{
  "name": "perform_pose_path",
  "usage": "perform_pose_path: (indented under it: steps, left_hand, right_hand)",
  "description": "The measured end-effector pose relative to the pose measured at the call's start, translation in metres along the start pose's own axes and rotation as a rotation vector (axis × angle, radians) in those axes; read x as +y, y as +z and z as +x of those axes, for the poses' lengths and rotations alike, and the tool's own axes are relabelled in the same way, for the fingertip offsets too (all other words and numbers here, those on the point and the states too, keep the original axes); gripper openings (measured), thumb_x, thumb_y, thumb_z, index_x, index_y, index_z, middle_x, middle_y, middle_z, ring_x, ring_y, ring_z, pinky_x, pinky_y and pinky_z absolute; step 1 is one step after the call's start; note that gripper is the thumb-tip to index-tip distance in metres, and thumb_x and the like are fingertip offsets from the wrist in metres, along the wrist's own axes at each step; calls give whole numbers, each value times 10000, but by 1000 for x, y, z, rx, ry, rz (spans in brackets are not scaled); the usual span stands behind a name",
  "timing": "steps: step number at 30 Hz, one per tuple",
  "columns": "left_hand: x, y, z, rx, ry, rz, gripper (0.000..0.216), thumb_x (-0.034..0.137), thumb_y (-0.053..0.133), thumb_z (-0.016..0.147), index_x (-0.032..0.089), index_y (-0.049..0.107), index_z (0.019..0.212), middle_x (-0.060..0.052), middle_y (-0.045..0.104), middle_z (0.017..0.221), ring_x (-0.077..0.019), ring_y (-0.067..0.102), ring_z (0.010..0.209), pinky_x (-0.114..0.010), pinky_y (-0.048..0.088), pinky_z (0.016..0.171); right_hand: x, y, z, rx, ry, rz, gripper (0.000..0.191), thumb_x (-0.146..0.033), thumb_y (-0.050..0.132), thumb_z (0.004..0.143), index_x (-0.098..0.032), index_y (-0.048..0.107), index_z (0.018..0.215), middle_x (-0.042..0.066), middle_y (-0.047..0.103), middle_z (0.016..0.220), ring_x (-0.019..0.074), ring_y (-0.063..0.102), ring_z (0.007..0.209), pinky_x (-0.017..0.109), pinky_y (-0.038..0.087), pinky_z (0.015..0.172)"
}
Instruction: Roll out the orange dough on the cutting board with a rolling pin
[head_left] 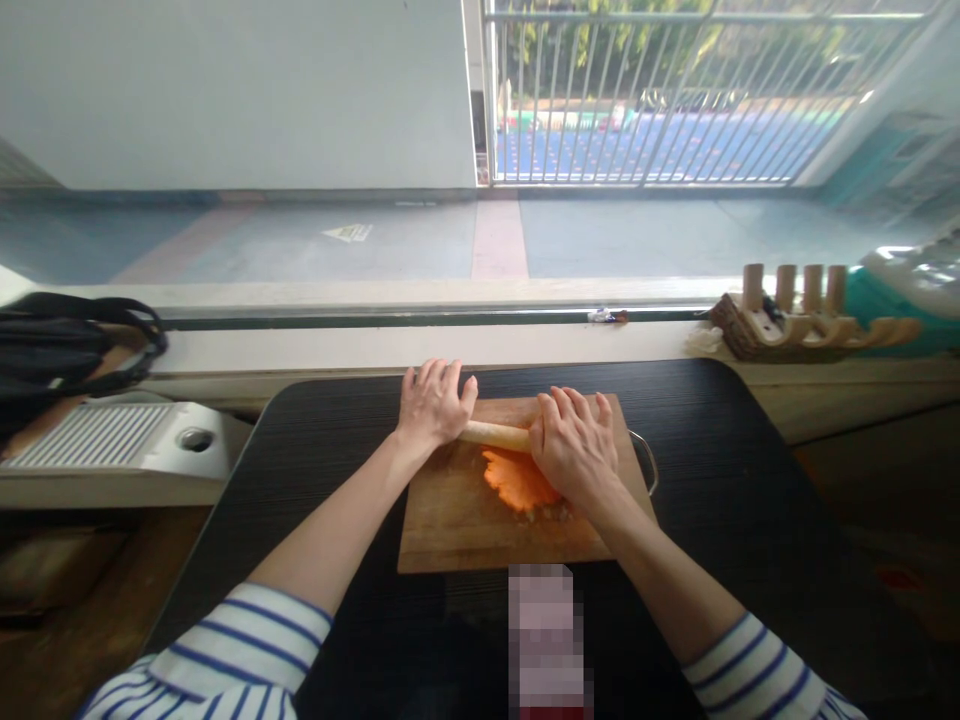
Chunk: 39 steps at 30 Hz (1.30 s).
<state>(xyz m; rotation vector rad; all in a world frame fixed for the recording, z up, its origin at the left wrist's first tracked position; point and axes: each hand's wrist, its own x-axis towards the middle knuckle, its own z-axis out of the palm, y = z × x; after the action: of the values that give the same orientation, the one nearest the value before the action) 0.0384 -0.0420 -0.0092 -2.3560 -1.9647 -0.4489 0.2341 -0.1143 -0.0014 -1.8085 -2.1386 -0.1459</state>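
Note:
A pale wooden rolling pin [496, 435] lies across the far half of a wooden cutting board [450, 520]. My left hand [436, 402] is closed over its left end, fingers curved across the far side. Over the right end, my right hand [575, 440] is curled in the same way and hides that part of the pin. Just below the pin, a flat orange sheet of dough [519, 482] with a ragged edge rests on the board, its upper edge touching or under the pin. Small crumbs lie beside it.
The board sits on a black table [720, 500], its metal handle [651, 463] pointing right. Behind is a window ledge [375, 346] with a wooden rack [802, 315] at right. A black bag [60, 345] and a white slatted box [127, 437] stand at left.

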Motion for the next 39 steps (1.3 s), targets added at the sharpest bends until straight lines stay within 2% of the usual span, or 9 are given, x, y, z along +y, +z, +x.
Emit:
perform_pose_path:
  steps: [15, 26, 35, 39]
  left_hand:
    - [4, 4, 16, 41, 25, 28, 480, 414, 358, 907, 99, 590, 1185, -173, 638, 1197, -318, 518, 1193, -511, 351, 1011]
    - [8, 6, 26, 79, 27, 30, 443, 414, 375, 909, 109, 610, 1128, -171, 668, 1135, -318, 561, 1130, -499, 357, 983]
    - [7, 6, 24, 97, 2, 48, 434, 411, 360, 918, 110, 624, 1084, -165, 690, 1056, -304, 596, 1064, -448, 383, 931]
    - [8, 4, 22, 116, -2, 61, 404, 392, 354, 921, 127, 636, 1035, -151, 701, 1016, -292, 616, 1019, -423, 392, 906]
  right_hand:
    - [3, -4, 15, -105, 65, 56, 309, -235, 364, 914, -174, 588, 1118, 115, 634, 1195, 253, 490, 1149, 507, 157, 1073]
    - [9, -2, 29, -148, 86, 73, 315, -260, 339, 939, -179, 569, 1139, 110, 645, 1153, 259, 510, 1116, 534, 196, 1046]
    - [10, -1, 37, -177, 105, 79, 325, -265, 331, 934, -182, 579, 1127, 111, 651, 1145, 264, 516, 1123, 532, 198, 1045]
    - [13, 1, 42, -248, 146, 104, 335, -262, 346, 913, -195, 574, 1150, 112, 636, 1191, 263, 508, 1141, 518, 224, 1038]
